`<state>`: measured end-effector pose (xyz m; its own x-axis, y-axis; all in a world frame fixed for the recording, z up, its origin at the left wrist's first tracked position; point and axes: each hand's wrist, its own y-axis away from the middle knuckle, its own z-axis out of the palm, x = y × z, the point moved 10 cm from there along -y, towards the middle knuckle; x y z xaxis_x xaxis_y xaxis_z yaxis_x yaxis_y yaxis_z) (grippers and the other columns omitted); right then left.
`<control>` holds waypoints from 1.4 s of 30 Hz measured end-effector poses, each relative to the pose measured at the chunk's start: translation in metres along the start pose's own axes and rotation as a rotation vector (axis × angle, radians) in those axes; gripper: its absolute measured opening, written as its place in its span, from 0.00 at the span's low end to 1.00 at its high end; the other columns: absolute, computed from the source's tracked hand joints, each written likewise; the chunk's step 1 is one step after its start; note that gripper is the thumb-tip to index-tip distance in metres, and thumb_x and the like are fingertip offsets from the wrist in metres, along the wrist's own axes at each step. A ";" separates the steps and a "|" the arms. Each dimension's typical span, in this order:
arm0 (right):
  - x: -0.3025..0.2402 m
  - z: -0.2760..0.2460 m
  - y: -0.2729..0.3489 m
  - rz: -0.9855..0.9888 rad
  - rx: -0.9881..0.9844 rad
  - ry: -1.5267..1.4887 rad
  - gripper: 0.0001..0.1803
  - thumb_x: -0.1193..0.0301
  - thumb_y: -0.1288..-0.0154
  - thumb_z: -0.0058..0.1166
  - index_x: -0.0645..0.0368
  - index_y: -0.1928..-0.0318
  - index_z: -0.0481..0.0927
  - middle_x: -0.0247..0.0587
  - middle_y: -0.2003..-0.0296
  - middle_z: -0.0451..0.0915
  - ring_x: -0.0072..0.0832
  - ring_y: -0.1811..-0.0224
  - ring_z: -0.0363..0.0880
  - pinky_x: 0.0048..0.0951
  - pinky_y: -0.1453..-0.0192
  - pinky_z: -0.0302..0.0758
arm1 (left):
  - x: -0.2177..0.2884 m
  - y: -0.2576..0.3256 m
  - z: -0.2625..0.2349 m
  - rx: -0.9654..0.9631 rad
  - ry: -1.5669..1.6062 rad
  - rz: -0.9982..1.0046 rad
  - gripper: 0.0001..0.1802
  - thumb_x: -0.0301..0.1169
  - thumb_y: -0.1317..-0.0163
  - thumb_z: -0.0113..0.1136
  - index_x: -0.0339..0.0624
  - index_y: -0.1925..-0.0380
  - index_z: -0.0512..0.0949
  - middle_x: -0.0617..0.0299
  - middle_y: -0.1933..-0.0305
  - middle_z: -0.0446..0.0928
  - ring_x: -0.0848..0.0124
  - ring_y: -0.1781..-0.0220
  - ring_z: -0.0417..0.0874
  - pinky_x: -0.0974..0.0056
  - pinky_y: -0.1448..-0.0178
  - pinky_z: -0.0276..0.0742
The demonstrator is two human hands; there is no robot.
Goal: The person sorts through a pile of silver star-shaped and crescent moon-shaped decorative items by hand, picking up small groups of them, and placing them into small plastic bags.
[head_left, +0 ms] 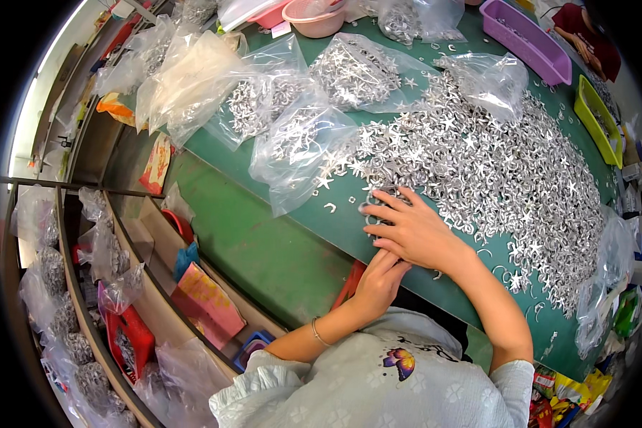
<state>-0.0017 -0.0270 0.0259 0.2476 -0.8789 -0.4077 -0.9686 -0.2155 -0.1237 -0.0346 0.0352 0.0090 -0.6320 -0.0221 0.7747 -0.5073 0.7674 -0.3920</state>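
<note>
Palm down, my right hand (417, 232) rests at the near edge of a large heap of small silver metal pieces (471, 150), some star-shaped, some curved like hooks or rings. Its fingers are stretched out and apart, touching a few pieces and gripping none that I can see. Just below it, at the table's edge, is my left hand (380, 284). That hand looks closed, its fingers drawn together and partly hidden under my right hand, so whatever they hold does not show. Both hands touch on the green tabletop (321, 221).
Clear plastic bags (303, 150) of metal pieces lie at the left and back. A purple bin (524, 43) and a yellow-green bin (598, 121) stand at the far right. Wooden shelf compartments (150, 285) with bagged parts line the left. Another person (585, 43) sits at the far right.
</note>
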 end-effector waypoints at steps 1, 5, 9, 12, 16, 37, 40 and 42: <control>0.003 -0.002 0.007 0.012 -0.011 0.030 0.13 0.62 0.37 0.56 0.50 0.54 0.83 0.32 0.42 0.74 0.35 0.30 0.61 0.46 0.28 0.56 | 0.002 -0.001 -0.003 0.007 -0.006 0.012 0.13 0.14 0.50 0.60 0.28 0.61 0.79 0.48 0.54 0.76 0.50 0.50 0.76 0.53 0.47 0.74; 0.014 -0.017 0.040 0.092 -0.002 0.074 0.14 0.65 0.41 0.58 0.51 0.54 0.81 0.34 0.43 0.74 0.36 0.31 0.62 0.49 0.28 0.57 | -0.008 0.004 -0.015 0.055 0.006 -0.025 0.14 0.12 0.53 0.61 0.28 0.63 0.79 0.51 0.55 0.77 0.53 0.52 0.78 0.57 0.50 0.76; 0.026 -0.033 0.065 0.162 0.070 0.155 0.13 0.70 0.43 0.60 0.55 0.56 0.82 0.36 0.47 0.75 0.38 0.32 0.63 0.52 0.30 0.58 | -0.016 -0.001 -0.031 0.095 -0.024 -0.024 0.15 0.11 0.55 0.62 0.29 0.64 0.79 0.51 0.55 0.78 0.54 0.53 0.78 0.58 0.52 0.77; 0.027 -0.041 0.068 0.224 0.172 0.101 0.15 0.76 0.46 0.59 0.56 0.55 0.81 0.38 0.48 0.76 0.40 0.33 0.65 0.50 0.32 0.60 | -0.018 -0.002 -0.034 0.083 -0.029 -0.015 0.15 0.11 0.54 0.60 0.28 0.63 0.79 0.50 0.55 0.77 0.53 0.52 0.78 0.57 0.50 0.77; -0.011 -0.015 0.030 0.015 0.033 -0.005 0.26 0.79 0.48 0.56 0.54 0.45 0.77 0.35 0.39 0.71 0.39 0.31 0.62 0.47 0.31 0.60 | -0.017 0.001 -0.035 0.088 -0.064 0.001 0.14 0.11 0.53 0.59 0.27 0.64 0.79 0.50 0.54 0.78 0.53 0.52 0.78 0.57 0.49 0.77; 0.025 -0.018 0.061 0.251 0.052 0.416 0.27 0.61 0.41 0.60 0.56 0.42 0.75 0.35 0.36 0.68 0.39 0.27 0.54 0.59 0.29 0.52 | -0.037 -0.005 -0.068 0.181 -0.138 -0.040 0.14 0.08 0.55 0.60 0.29 0.66 0.80 0.53 0.56 0.80 0.55 0.55 0.80 0.59 0.53 0.78; 0.019 -0.022 0.051 0.286 0.145 0.371 0.24 0.65 0.40 0.59 0.53 0.43 0.75 0.39 0.36 0.67 0.42 0.27 0.54 0.58 0.30 0.53 | -0.038 -0.010 -0.064 0.174 -0.118 -0.033 0.14 0.09 0.55 0.60 0.29 0.66 0.80 0.53 0.56 0.79 0.55 0.55 0.80 0.59 0.52 0.78; 0.000 -0.016 0.016 0.194 0.152 0.295 0.24 0.64 0.40 0.58 0.51 0.43 0.75 0.39 0.36 0.67 0.42 0.27 0.55 0.58 0.30 0.53 | -0.037 -0.014 -0.061 0.174 -0.127 -0.025 0.14 0.09 0.54 0.60 0.29 0.65 0.80 0.53 0.56 0.79 0.56 0.54 0.79 0.59 0.52 0.78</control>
<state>-0.0177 -0.0376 0.0385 0.0215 -0.9867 -0.1614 -0.9772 0.0134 -0.2117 0.0315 0.0647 0.0160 -0.6810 -0.1290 0.7209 -0.6106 0.6434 -0.4617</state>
